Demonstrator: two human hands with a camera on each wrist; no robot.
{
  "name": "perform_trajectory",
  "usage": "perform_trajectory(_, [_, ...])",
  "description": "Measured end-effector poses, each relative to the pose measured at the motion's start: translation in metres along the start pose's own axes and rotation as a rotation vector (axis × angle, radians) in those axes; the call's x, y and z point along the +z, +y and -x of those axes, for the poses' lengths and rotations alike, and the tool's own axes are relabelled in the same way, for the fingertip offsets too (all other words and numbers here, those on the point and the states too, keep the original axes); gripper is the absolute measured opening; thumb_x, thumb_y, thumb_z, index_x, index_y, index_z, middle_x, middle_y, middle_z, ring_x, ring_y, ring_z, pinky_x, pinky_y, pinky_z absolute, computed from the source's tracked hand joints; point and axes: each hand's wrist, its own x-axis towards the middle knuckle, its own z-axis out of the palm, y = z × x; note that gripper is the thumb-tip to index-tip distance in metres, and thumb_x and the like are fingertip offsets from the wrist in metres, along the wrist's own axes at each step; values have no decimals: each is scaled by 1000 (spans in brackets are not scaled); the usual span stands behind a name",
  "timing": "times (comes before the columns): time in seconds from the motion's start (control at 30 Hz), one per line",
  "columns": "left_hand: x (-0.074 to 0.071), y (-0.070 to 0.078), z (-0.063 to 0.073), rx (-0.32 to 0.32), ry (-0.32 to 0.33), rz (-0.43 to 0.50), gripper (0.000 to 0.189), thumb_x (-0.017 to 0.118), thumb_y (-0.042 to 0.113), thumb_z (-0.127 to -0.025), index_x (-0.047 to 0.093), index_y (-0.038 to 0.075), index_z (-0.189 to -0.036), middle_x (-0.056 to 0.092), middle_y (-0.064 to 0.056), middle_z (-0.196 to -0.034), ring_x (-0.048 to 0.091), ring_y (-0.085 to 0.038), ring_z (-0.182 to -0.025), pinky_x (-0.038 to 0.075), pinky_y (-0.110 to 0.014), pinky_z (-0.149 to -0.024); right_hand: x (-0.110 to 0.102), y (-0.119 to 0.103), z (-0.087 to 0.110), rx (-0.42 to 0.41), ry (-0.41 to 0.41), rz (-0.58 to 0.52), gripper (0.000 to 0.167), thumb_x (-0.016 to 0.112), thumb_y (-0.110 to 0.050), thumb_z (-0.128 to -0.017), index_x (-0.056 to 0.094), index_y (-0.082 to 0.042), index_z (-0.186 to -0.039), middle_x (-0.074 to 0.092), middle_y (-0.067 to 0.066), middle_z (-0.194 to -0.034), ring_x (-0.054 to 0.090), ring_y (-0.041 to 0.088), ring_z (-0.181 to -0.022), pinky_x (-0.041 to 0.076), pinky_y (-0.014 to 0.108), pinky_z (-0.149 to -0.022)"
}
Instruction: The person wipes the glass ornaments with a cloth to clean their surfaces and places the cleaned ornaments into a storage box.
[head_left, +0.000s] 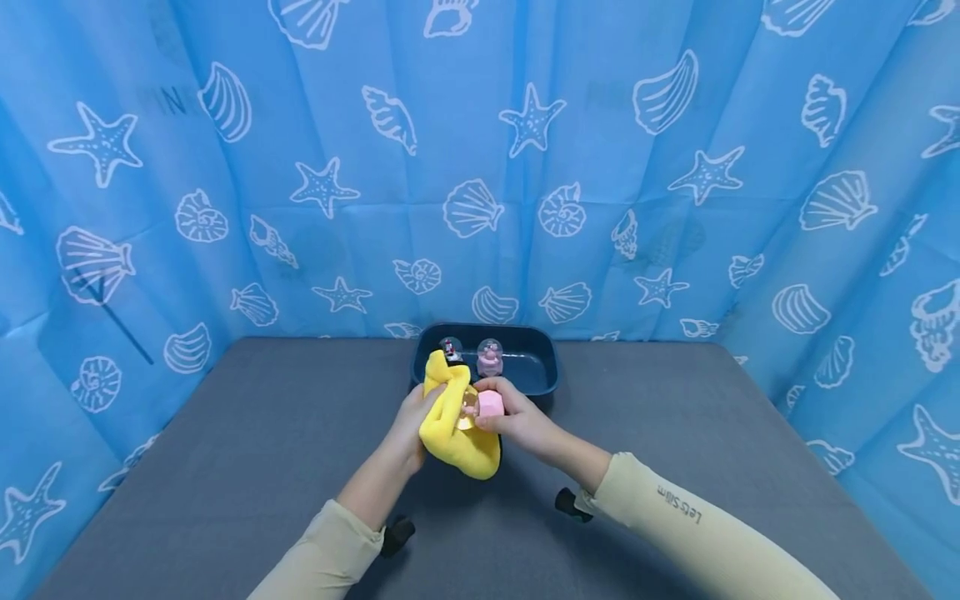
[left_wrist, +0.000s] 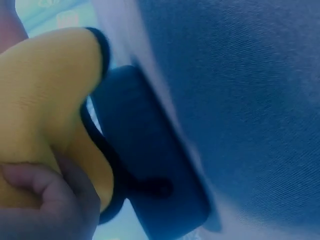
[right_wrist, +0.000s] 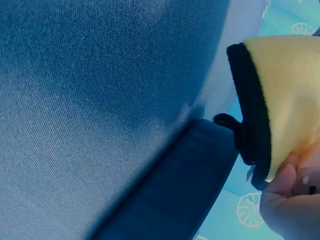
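In the head view, my left hand (head_left: 410, 427) grips a folded yellow cloth (head_left: 467, 454). My right hand (head_left: 527, 421) pinches a small snow globe by its pink base (head_left: 491, 404), with the clear dome pointing left against the cloth. Part of the cloth lies behind the dome. The left wrist view shows the thumb and fingers curled on the cloth (left_wrist: 45, 100), which has a black edge. In the right wrist view, the fingers are beside the cloth (right_wrist: 287, 85), and the globe is mostly out of frame.
Just behind my hands stands a dark blue bin (head_left: 553, 367). Inside it are a pink snow globe (head_left: 490, 358) and a second, darker globe (head_left: 452, 349) partly covered by the cloth. Grey fabric covers the table (head_left: 300, 450), with a blue shell-print curtain (head_left: 465, 150) around it.
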Motion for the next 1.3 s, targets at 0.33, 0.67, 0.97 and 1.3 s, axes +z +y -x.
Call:
perform_trajectory(0.33, [-4, 4, 2, 55, -140, -111, 64, 50, 41, -101, 25, 9, -149, 48, -16, -126, 54, -27, -109, 45, -43, -93, -2, -6, -3, 70, 195, -41, 48, 68, -4, -88, 45, 8, -128, 59, 20, -115, 57, 23, -94, 53, 36, -86])
perform_trajectory(0.67, [8, 1, 2, 150, 17, -139, 46, 57, 19, -99, 35, 2, -136, 49, -17, -121, 54, -30, -106, 49, -41, -89, 3, -2, -5, 26, 170, 38, 45, 71, -2, -87, 51, 5, -126, 58, 18, -116, 56, 24, -92, 53, 35, -85])
perform_trajectory(0.97, [7, -1, -7, 31, 148, -73, 44, 54, 14, -97, 39, -4, -134, 52, -20, -122, 55, -31, -108, 47, -45, -94, 2, 2, -1, -7, 114, 85, 46, 73, -3, -86, 51, 3, -126, 57, 15, -116, 56, 24, -93, 53, 36, -87])
perform_trajectory(1.3, [1, 0, 0, -10, 81, 45, 61, 53, 49, -97, 41, 3, -135, 54, -14, -121, 53, -24, -107, 42, -40, -96, 2, -1, -3, 36, 210, -14, 46, 71, -5, -87, 51, 3, -128, 56, 17, -117, 55, 25, -95, 53, 35, -86])
